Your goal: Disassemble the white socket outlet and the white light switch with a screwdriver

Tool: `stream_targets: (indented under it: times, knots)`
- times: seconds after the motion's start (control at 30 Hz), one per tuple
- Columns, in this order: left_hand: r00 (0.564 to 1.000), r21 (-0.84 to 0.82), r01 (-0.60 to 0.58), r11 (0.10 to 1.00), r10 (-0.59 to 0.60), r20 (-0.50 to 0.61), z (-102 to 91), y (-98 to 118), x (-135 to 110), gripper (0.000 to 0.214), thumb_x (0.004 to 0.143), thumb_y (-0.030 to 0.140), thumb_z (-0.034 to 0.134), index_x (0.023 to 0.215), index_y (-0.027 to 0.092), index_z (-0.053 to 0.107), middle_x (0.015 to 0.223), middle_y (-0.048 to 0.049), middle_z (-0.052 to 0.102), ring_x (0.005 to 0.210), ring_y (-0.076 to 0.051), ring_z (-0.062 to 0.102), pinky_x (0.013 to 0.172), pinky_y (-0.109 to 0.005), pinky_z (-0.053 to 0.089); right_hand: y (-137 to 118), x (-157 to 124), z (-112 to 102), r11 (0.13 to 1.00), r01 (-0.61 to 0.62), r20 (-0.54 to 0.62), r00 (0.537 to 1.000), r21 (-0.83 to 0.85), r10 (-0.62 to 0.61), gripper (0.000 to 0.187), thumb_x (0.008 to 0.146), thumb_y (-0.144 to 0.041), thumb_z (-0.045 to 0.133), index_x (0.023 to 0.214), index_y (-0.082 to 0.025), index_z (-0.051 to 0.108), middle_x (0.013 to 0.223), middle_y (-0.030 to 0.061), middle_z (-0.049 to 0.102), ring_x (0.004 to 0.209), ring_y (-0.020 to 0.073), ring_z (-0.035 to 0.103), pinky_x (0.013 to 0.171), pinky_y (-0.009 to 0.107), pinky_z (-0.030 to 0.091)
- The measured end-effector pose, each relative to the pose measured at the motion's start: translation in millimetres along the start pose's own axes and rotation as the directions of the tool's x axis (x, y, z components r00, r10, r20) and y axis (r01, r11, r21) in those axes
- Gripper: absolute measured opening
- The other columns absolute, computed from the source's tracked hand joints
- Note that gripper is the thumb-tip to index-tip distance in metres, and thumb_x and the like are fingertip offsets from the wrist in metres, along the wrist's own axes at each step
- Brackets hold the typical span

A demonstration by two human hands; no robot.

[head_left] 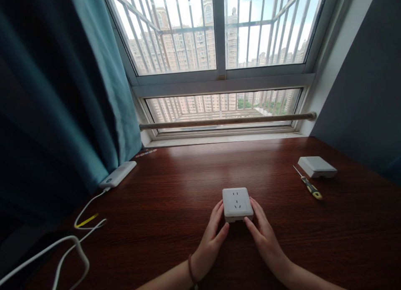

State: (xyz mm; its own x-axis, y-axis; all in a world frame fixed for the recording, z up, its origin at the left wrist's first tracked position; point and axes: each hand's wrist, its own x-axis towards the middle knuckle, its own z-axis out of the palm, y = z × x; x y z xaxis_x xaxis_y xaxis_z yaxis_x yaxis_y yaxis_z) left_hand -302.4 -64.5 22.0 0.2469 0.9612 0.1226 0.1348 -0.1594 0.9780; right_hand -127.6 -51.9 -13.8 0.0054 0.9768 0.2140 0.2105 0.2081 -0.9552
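A white wall socket (237,203) sits on the dark wooden table in front of me, its slotted face turned up. My left hand (210,235) rests along its left side, with the thumb near the front left corner. My right hand (265,235) is against its right side, the thumb tip touching the front edge. Between them the two hands hold the socket from both sides. The far fingers of each hand are partly hidden.
At the right lie a screwdriver (310,187) with a yellow and black handle and a white square box (317,167). On the left, a white power bank (118,174) has a white cable (82,240) with a yellow tie (87,220). A blue curtain (103,94) hangs beside the window.
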Motion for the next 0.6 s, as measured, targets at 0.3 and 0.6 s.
stream_targets:
  times: [0.3, 0.6]
  knots:
    - [0.999, 0.054, -0.044, 0.998, 0.043, 0.026, -0.1, -2.6, -0.8, 0.056, 0.085, 0.046, 0.044, 0.135, 0.021, 0.036, 0.147, -0.0062, 0.023, 0.137, -0.025, 0.013, 0.114, -0.044, 0.007, -1.9, 0.9, -1.5, 1.000, 0.007, 0.023, 1.000, 0.004, -0.007, 0.053, 0.085, -0.033, 0.045, 0.135, -0.019, 0.031, 0.144, 0.0082, 0.029, 0.134, 0.0204, 0.023, 0.111, 0.043, 0.017]
    - [0.997, 0.096, -0.055, 0.994, 0.049, 0.061, -0.1, -5.6, -1.9, 0.057, 0.088, 0.043, 0.040, 0.138, 0.019, 0.027, 0.150, -0.0061, 0.015, 0.138, -0.023, 0.009, 0.114, -0.043, 0.006, -4.4, 1.5, -2.5, 1.000, 0.017, 0.035, 0.999, 0.012, -0.017, 0.052, 0.086, -0.032, 0.044, 0.135, -0.020, 0.032, 0.145, 0.0073, 0.028, 0.135, 0.0203, 0.022, 0.112, 0.043, 0.015]
